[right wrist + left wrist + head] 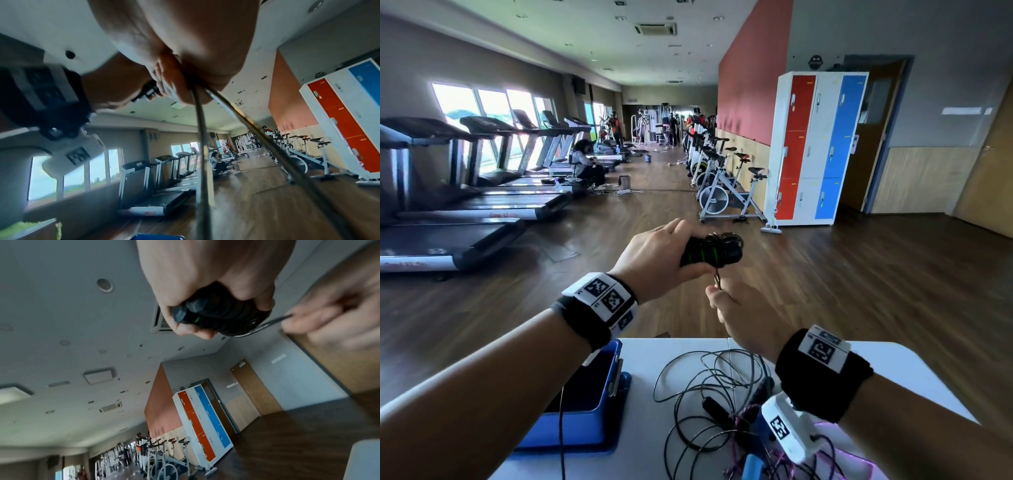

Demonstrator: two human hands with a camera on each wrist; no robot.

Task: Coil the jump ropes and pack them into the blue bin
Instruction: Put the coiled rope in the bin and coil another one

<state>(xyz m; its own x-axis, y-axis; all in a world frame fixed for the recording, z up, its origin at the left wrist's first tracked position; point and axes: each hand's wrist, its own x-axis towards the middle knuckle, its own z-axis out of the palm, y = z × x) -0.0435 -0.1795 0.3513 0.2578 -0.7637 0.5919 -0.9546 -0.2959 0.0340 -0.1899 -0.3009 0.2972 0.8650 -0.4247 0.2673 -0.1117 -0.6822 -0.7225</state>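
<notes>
My left hand (664,257) is raised above the table's far edge and grips a pair of black jump rope handles with green stripes (710,253), thin black rope wound around them. Just below, my right hand (736,308) pinches a short stretch of that rope (717,279). In the left wrist view the left hand (205,280) wraps the bundle (205,316) and the rope (267,323) runs to the blurred right hand (329,321). Two rope strands (200,129) hang from the right hand (185,68). The blue bin (606,394) sits on the table under my left forearm.
A tangle of black and purple jump ropes (719,387) with blue handles lies on the white table (647,353) beside the bin. Beyond are wooden floor, treadmills (465,219) at left, exercise bikes (726,192) and lockers (818,147) at right, and people far back.
</notes>
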